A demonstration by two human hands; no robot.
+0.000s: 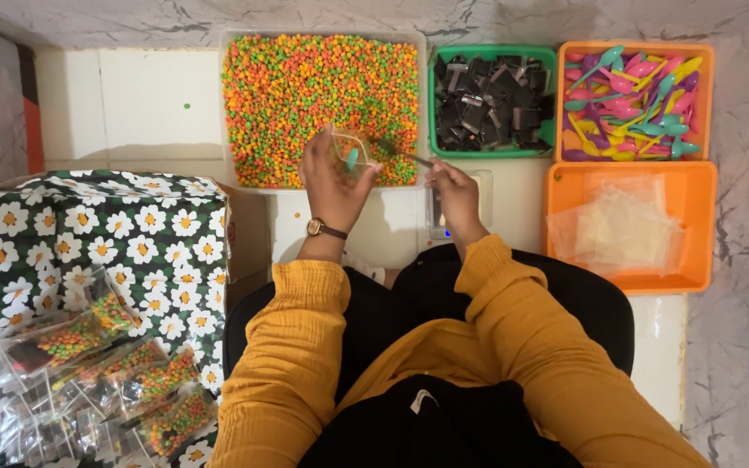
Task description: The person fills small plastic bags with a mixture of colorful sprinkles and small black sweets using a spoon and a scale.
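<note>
1. Clear small bag (350, 149) with a teal spoon (352, 159) inside is held in the grip of the left hand (331, 178), above the tray of candies (288, 87).
2. Right hand (454, 186) has its grip closed on a metal spoon (396, 150), which points to the bag.
3. Filled bags (114, 373) lie on the flowered box (97, 225), well apart at the left.

The left hand (333, 178) is covering most of a clear pouch (350, 149). The scoop (396, 149) is blurring. The filled packets (97, 381) are running off the bottom edge. The scale (440, 212) is hiding behind the right hand (454, 186).
</note>
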